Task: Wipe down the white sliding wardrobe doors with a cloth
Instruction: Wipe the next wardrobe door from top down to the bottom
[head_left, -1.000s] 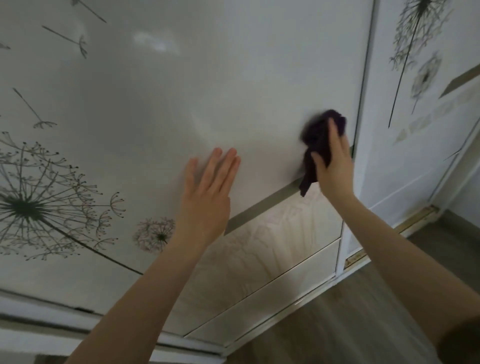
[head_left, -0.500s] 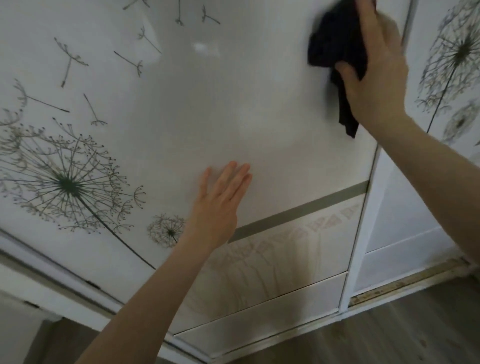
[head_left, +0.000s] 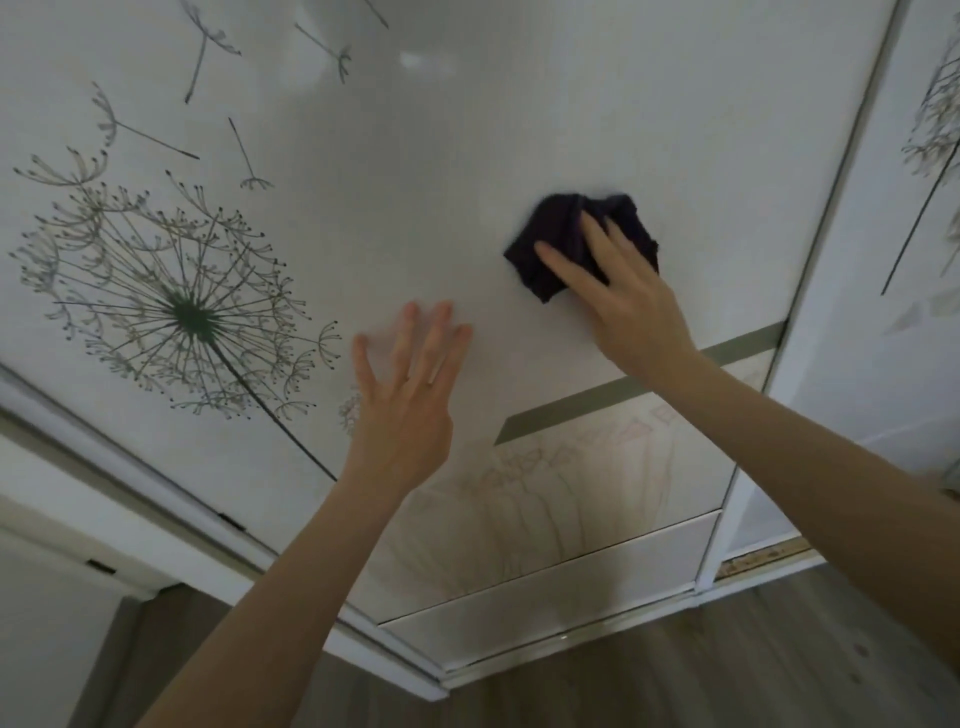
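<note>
A white sliding wardrobe door (head_left: 415, 182) printed with grey dandelions fills the view. My right hand (head_left: 623, 301) presses a crumpled dark cloth (head_left: 561, 234) flat against the door's middle, fingers spread straight over it. My left hand (head_left: 410, 384) lies flat on the same door, lower and to the left, fingers straight and holding nothing. A second door (head_left: 883, 312) with the same print stands at the right, behind a white vertical frame.
A grey-green band (head_left: 737, 348) crosses the door below my right hand, with a pale printed panel under it. The bottom rail (head_left: 519, 670) meets a wood-look floor (head_left: 727, 665). A white wall (head_left: 47, 623) is at the lower left.
My right hand has brought the cloth down and to the left from the door's upper right edge to its middle. My left hand has stayed on the door, its fingers now more spread.
</note>
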